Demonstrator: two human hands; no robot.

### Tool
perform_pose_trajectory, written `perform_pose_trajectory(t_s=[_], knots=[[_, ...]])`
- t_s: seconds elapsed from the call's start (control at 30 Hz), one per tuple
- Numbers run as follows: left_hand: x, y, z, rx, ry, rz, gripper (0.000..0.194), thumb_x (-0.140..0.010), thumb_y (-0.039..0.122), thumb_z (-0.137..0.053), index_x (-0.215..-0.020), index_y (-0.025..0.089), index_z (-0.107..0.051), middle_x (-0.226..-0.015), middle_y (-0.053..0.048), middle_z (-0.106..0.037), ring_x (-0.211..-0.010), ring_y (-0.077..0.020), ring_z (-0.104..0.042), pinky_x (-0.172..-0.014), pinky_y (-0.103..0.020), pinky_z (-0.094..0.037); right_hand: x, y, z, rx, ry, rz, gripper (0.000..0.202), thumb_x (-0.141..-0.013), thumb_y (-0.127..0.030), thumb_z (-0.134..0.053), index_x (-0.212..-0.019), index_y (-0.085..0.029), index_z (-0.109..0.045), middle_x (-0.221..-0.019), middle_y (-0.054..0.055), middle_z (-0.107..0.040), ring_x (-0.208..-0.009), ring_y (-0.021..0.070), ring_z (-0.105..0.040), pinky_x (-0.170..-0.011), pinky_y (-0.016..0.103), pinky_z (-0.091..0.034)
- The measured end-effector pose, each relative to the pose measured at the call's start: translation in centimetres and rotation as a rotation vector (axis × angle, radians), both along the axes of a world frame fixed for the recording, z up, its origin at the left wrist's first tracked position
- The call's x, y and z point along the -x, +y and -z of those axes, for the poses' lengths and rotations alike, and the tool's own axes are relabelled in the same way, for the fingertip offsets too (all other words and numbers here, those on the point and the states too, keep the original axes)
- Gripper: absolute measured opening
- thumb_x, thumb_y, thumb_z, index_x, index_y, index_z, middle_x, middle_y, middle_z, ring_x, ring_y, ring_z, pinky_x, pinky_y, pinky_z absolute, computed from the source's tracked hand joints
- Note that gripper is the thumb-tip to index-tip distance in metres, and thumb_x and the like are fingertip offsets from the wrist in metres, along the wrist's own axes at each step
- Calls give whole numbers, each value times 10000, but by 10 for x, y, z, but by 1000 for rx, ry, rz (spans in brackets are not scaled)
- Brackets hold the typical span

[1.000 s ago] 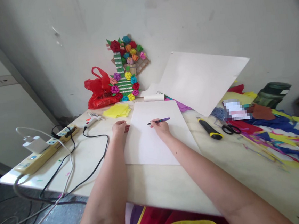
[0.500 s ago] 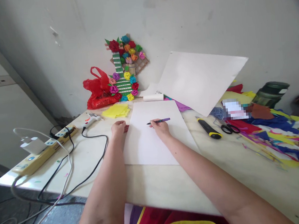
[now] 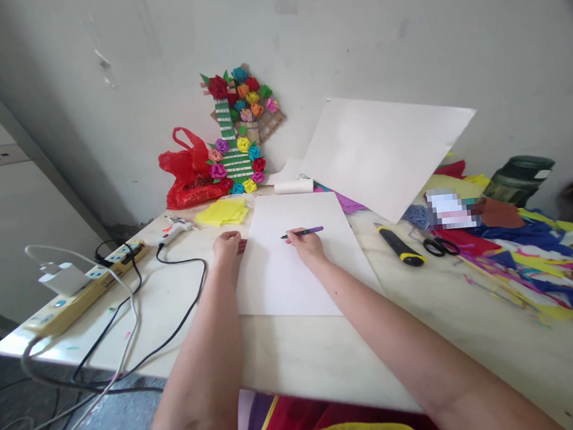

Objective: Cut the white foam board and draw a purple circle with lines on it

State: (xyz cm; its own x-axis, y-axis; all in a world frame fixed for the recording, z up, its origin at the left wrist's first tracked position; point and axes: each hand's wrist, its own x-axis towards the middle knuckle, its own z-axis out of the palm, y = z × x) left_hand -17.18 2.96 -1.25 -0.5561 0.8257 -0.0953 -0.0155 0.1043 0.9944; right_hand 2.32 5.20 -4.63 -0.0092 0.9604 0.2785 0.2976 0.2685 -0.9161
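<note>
Table: pale worktop (image 3: 299,361) against a grey wall; bare strip along its near edge.
Clutter: power strip (image 3: 87,286) at the left edge, coloured paper scraps (image 3: 535,253) on the right.
White sheet: paper (image 3: 292,275) lies flat mid-table, open surface on both sides.
Left hand: left hand (image 3: 228,245) curled, fingers pressing the sheet's left edge.
Right hand: right hand (image 3: 308,243) closed around a purple pen (image 3: 302,232), tip on the sheet.

Both arms stretch forward, left hand (image 3: 227,246) flat, right hand (image 3: 307,243) pinched.
</note>
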Motion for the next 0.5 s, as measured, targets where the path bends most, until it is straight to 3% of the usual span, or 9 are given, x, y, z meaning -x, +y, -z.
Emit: perform_pose_trajectory(t_s=[0.5], knots=[[-1,-1,-1,-3,-9,-5,202,-769,110,-501,-952,94,-587,-501,-10,-580,-489,-126,-590,-563,-241,-499,0,-3,-3,9,-24,-3,281,-746,-466,-491,-818,-233,-630,-716,-11,-691,-737,134,-639,-712,248,-476]])
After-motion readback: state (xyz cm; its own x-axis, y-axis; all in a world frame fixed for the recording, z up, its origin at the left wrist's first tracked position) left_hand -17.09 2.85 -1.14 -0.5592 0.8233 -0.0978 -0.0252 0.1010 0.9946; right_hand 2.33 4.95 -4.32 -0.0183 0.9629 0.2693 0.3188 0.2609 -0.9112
